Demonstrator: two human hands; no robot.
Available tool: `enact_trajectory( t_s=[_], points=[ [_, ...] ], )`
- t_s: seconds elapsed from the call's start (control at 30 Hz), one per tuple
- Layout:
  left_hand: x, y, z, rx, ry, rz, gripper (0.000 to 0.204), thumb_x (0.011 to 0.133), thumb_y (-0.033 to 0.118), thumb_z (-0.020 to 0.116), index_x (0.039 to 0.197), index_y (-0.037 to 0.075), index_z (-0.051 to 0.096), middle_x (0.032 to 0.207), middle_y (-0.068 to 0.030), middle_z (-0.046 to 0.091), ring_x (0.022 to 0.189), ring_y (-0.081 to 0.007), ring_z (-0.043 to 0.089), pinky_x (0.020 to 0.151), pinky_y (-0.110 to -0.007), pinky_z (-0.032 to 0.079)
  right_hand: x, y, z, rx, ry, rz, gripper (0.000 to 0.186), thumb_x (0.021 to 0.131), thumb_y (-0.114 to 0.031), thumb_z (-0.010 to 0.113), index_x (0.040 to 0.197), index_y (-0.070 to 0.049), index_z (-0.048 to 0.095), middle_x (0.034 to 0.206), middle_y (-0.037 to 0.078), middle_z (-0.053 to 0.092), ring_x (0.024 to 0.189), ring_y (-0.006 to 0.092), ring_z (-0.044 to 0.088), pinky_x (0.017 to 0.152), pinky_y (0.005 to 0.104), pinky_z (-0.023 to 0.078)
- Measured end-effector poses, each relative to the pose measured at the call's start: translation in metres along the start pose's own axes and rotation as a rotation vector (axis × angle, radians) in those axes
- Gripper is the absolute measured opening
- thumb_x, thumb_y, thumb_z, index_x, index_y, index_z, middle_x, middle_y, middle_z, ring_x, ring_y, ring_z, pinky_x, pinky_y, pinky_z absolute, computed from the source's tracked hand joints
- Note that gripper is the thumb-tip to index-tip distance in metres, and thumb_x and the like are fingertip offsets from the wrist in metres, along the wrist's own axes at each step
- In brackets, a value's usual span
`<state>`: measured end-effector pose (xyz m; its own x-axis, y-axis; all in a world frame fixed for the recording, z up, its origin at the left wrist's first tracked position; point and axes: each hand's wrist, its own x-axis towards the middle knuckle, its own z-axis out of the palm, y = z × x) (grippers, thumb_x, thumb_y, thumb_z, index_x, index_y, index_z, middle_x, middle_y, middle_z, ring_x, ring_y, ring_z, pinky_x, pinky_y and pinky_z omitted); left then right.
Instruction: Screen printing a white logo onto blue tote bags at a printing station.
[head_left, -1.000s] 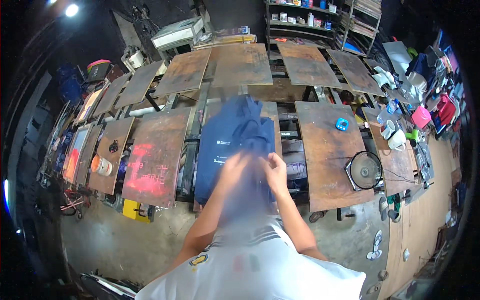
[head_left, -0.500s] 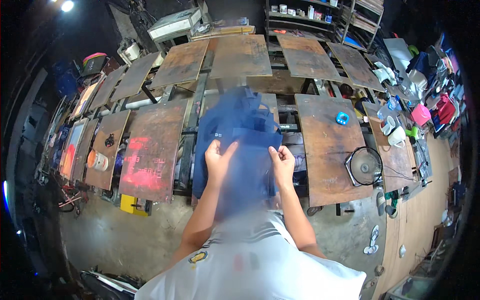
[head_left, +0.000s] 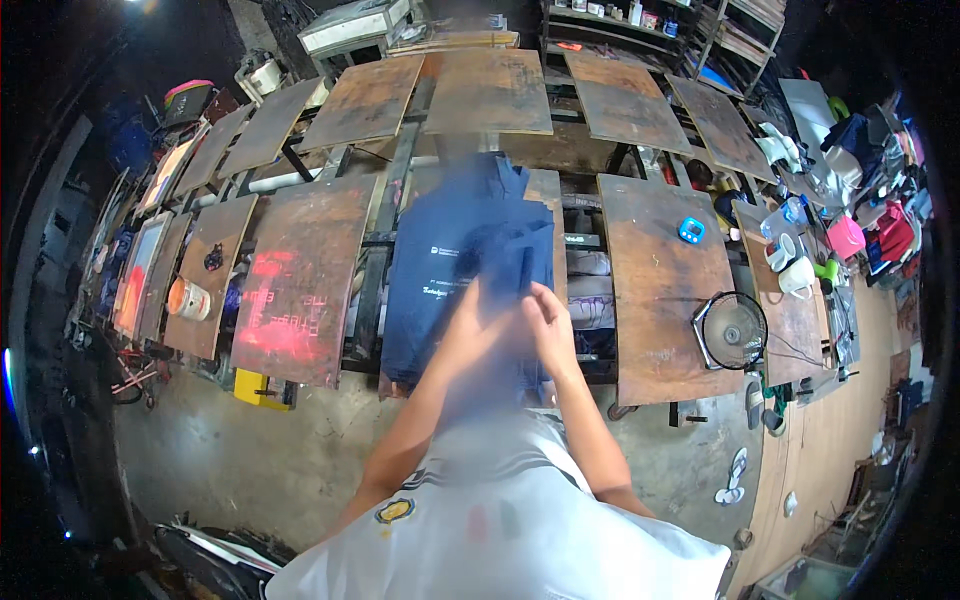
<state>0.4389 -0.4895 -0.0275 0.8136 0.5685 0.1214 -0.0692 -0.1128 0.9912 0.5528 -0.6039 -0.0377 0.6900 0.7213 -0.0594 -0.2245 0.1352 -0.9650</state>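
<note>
Navy-blue cloth bags (head_left: pixel 412 310) with strap handles lie in a pile on a board in front of me, with small white print on the top face. A navy bag (head_left: pixel 520 245) is bunched and folded over on the pile's right side. My right hand (head_left: pixel 550 325) is closed, thumb and fingers pinching the folded bag's near edge. Close beside it, my left hand (head_left: pixel 468 332) rests at the fabric, its thumb toward the right hand. A blurred vertical band covers the left fingertips, so their grip is unclear.
Wooden boards stand in two rows on a metal frame with gaps between them. To the right are a blue timer (head_left: pixel 690 231), a round fan (head_left: pixel 733 331) and white mugs (head_left: pixel 796 277). A white tub (head_left: pixel 188 299) sits at left, beside a red-stained board (head_left: pixel 290 290).
Both hands have come closer together, the left moving right. The bag held spread between them is now folded and bunched, uncovering white print on the pile. The view has shifted slightly.
</note>
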Motion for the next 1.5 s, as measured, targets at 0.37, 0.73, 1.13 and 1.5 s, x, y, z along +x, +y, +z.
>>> enact_trajectory(
  t_s=[0.37,0.73,1.13,1.5],
  points=[
    [-0.009,-0.010,0.002,0.356,0.045,-0.035,0.070,0.090,0.010,0.067,0.147,-0.006,0.030,0.139,-0.0302,0.049,0.129,-0.0352,0.053,0.106,-0.035,0.041,0.005,0.018,-0.002,-0.271,0.156,-0.146,0.019,0.094,-0.017,0.066,0.088,0.000,0.060,0.074,0.000,0.054,0.068,0.0063,0.045,0.058,0.0260,0.038],
    [-0.002,0.001,0.007,0.547,0.043,-0.069,0.031,0.092,0.007,0.062,0.122,-0.002,0.062,0.103,-0.0244,0.069,0.084,-0.0285,0.070,0.080,-0.035,0.053,-0.001,-0.003,0.009,-0.460,0.166,-0.202,0.017,0.091,-0.015,0.070,0.092,0.000,0.062,0.075,0.001,0.060,0.066,0.0060,0.051,0.057,0.0250,0.042],
    [-0.029,-0.025,0.002,0.579,-0.006,0.063,0.031,0.087,0.009,0.065,0.117,-0.001,0.068,0.095,-0.0237,0.070,0.065,-0.0232,0.064,0.064,-0.034,0.050,0.021,-0.002,-0.025,0.267,0.445,-0.145,0.026,0.100,-0.024,0.061,0.113,-0.002,0.053,0.088,0.001,0.061,0.074,0.0078,0.059,0.061,0.0236,0.049],
    [-0.032,-0.015,0.011,0.631,-0.132,0.066,0.037,0.094,0.012,0.060,0.129,0.000,0.058,0.111,-0.0249,0.067,0.102,-0.0387,0.067,0.085,-0.039,0.052,0.013,0.020,-0.013,0.052,0.231,-0.098,0.019,0.089,0.002,0.057,0.108,0.000,0.053,0.083,0.003,0.057,0.064,0.0102,0.058,0.055,0.0234,0.050]
  ],
)
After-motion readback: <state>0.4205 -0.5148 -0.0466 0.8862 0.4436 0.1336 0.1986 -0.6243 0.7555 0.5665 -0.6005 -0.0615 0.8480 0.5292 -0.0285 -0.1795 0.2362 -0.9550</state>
